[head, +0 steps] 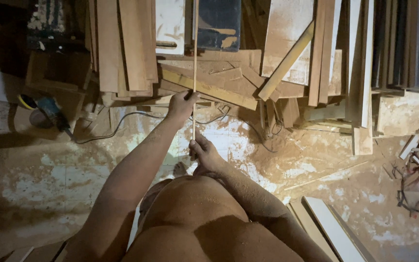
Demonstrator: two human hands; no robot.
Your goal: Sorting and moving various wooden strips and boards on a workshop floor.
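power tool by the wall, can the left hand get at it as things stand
Probably not yet: the left hand is closed on the thin strip, and the power tool lies well off to its left, though bare floor lies between.

A thin strip (195, 43) stands before the board pile (229, 77), power tool (49, 111) lying to its left.

Floor (49, 184) here is tiled but you can barely tell, it's caked in sawdust with pale patches of tile showing through. Along the far edge there's a big messy pile of wooden boards and offcuts (229, 82) lying straight on it. Off to the left sits a blue power tool (49, 110) with its black cord (122, 121) snaking across the dust. White-edged boards (333, 230) lie at bottom right, and a heap of small scraps (415, 167) sits at far right.
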